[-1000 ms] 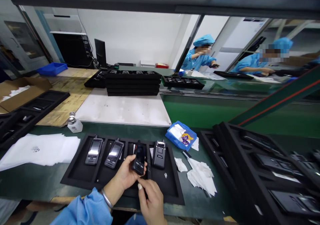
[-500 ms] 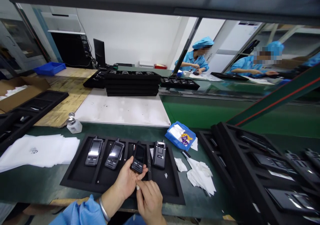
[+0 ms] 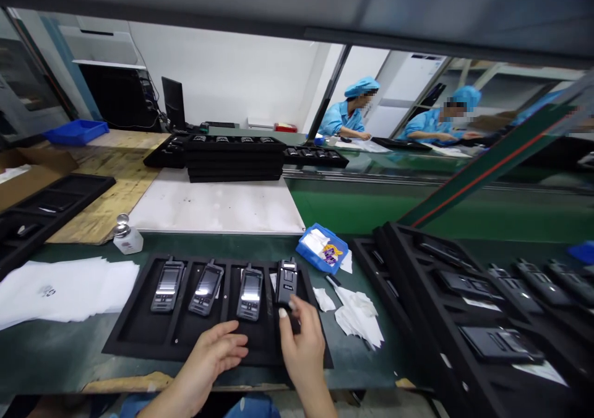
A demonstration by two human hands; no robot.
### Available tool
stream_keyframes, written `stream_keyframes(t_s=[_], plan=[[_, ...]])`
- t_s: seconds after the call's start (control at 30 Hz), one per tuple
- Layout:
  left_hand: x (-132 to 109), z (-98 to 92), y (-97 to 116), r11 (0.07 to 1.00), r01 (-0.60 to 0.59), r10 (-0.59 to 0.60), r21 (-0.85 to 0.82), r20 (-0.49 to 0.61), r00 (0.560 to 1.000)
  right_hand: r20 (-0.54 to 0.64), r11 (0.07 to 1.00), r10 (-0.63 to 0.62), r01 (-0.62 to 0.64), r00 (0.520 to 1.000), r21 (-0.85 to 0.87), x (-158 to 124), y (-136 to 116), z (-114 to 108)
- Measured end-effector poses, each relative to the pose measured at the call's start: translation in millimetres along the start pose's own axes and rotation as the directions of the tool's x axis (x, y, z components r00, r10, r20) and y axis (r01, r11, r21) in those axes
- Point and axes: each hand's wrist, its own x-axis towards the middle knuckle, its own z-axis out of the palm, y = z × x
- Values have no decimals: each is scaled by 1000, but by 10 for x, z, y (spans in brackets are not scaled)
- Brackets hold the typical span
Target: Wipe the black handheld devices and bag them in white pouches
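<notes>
A black foam tray (image 3: 139, 331) lies on the green bench in front of me. Three handsets lie face up in its slots, the third handset (image 3: 250, 285) just beyond my left hand. A fourth handset (image 3: 286, 282) lies face down at the tray's right end. My left hand (image 3: 211, 356) hovers over the tray's near edge, fingers spread, holding nothing. My right hand (image 3: 301, 337) reaches to the lower end of the face-down handset, thumb and fingers closing on it.
White wipes (image 3: 357, 313) and a blue bin (image 3: 322, 248) lie right of the tray. A large black tray stack (image 3: 464, 319) of handsets fills the right. White sheets (image 3: 60, 288) and a small bottle (image 3: 126, 235) are at left. Two people in blue work across the conveyor.
My left hand has set the handset it held into the third slot and let go. My right hand has moved up to the face-down handset. The camera has turned slightly right.
</notes>
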Motion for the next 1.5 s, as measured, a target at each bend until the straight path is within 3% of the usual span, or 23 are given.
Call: stream_keyframes(t_s=[0.17,0.3,0.4,0.5,0.63,0.8,0.9,0.97,1.13,1.3,1.5], plan=[[148,-140,-159,963,-156,138,221,94,986,45,895,96,-67,994,-442,434,34,192],[191,-177,-243,941,-220,188,255,144,972,18,856,38,-23,999,-516,533,101,400],[177,-184,-238,936,-229,193,268,156,969,25,859,60,-38,998,-511,587,198,425],[172,-157,-155,934,-228,189,274,163,968,33,910,66,-47,997,-413,593,258,310],[155,-22,71,907,-308,264,286,183,947,46,993,-43,47,998,-104,344,165,64],[10,272,410,792,-519,420,320,331,845,27,942,-331,329,943,59,-104,-85,-134],[-105,420,568,737,-605,442,301,463,769,29,907,-417,414,908,76,-190,-162,-196],[-161,485,639,739,-614,426,279,512,746,29,896,-438,433,899,98,-181,-175,-226],[-218,555,719,732,-618,380,287,581,720,38,883,-443,428,896,191,-163,-137,-236],[-224,590,790,818,-525,341,234,537,772,130,884,-418,370,899,285,-167,-93,-232],[-107,517,729,836,-501,296,222,587,754,278,898,-421,354,863,261,-31,-182,-432]])
